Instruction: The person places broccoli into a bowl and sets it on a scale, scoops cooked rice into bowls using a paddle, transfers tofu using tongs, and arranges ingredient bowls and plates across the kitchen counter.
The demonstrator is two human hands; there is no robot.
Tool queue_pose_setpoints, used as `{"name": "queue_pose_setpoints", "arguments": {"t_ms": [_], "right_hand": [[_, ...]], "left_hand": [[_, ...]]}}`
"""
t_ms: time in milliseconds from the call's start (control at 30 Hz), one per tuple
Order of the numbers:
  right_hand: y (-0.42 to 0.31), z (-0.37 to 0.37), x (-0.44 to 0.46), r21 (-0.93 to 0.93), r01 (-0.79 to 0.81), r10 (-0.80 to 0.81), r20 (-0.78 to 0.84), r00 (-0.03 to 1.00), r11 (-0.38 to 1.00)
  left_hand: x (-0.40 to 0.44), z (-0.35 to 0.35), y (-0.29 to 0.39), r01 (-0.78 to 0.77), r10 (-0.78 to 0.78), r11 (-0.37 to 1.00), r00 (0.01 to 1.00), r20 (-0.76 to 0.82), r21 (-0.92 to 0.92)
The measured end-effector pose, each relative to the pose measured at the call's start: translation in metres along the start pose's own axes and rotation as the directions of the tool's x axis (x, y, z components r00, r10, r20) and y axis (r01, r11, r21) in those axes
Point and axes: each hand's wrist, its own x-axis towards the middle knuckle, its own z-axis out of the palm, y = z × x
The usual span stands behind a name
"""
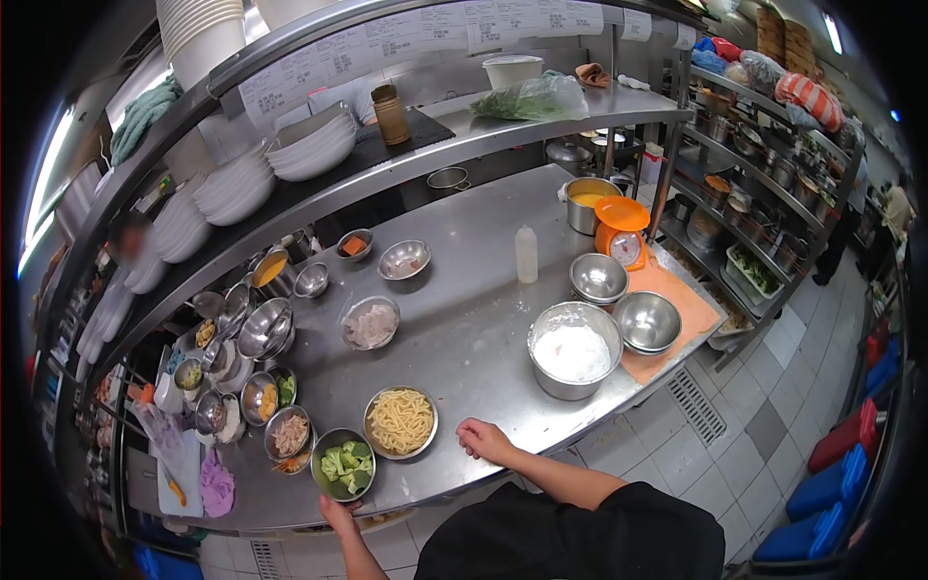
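Observation:
My left hand (340,512) is at the lower rim of a steel bowl of broccoli (345,466), near the table's front edge; its fingers are partly under the bowl. Right of that bowl stands a bowl of thick noodles (400,422). My right hand (483,440) is just right of the noodle bowl, not touching it, its fingers curled with nothing visible in them. Further right is a large pot of white powder (574,351). A bowl of pale, translucent pieces (370,323) sits behind the noodles.
Small bowls of ingredients crowd the table's left side, near a cutting board (181,474) with a knife. An orange scale (622,232), empty bowls (648,322) and a squeeze bottle (526,255) stand right. Overhead, a shelf (435,145) carries stacked white dishes (311,142). People stand far right.

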Motion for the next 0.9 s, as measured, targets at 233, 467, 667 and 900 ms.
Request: {"name": "queue_pose_setpoints", "arguments": {"t_ms": [233, 467, 667, 900], "right_hand": [[-0.001, 0.000, 0.000, -0.005, -0.013, 0.013, 0.008, 1.000, 1.000], [0.001, 0.001, 0.001, 0.001, 0.003, -0.003, -0.001, 1.000, 1.000], [0.013, 0.000, 0.009, 0.070, -0.029, 0.030, -0.014, 0.999, 0.997], [0.024, 0.013, 0.016, 0.121, -0.012, 0.019, -0.057, 0.998, 0.993]], "left_hand": [[0.002, 0.000, -0.002, -0.005, 0.005, 1.000, 1.000, -0.007, 0.023], [-0.002, 0.004, 0.002, 0.000, 0.000, 1.000, 1.000, -0.029, 0.006], [-0.011, 0.018, 0.019, 0.009, -0.005, 0.999, 0.995, -0.096, 0.044], [-0.008, 0.006, 0.021, 0.087, -0.087, 0.996, 0.996, -0.003, 0.027]]}}
